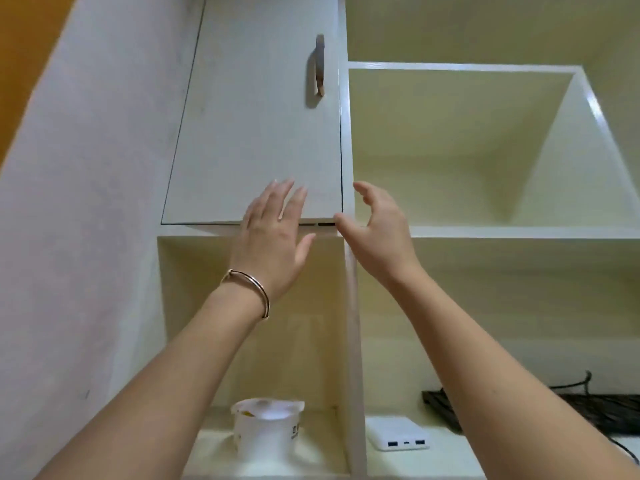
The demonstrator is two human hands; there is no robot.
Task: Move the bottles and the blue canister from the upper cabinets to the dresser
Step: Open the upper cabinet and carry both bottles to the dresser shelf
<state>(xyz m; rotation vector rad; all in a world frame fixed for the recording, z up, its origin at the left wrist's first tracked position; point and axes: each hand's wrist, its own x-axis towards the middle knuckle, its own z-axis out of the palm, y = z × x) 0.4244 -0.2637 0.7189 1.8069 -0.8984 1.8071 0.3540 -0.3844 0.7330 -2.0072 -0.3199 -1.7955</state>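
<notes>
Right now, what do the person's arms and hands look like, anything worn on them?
Both forearms are bare, with no sleeves or gloves in view. The left hand has a thin metal bangle at the wrist. The right hand wears nothing; no rings show.

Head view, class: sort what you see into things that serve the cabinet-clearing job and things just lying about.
Job:
cabinet door
door handle
left hand
right hand

Lying about:
white plastic tub
white power bank
dark slatted tray

Both bare hands reach up at a white cabinet door (256, 126): the left hand (273, 237), fingers spread, overlaps its lower edge, and the right hand (377, 230) curls loosely beside its corner. Below, a white plastic tub (265, 431) and a white power bank (398, 433) sit in separate compartments.
</notes>
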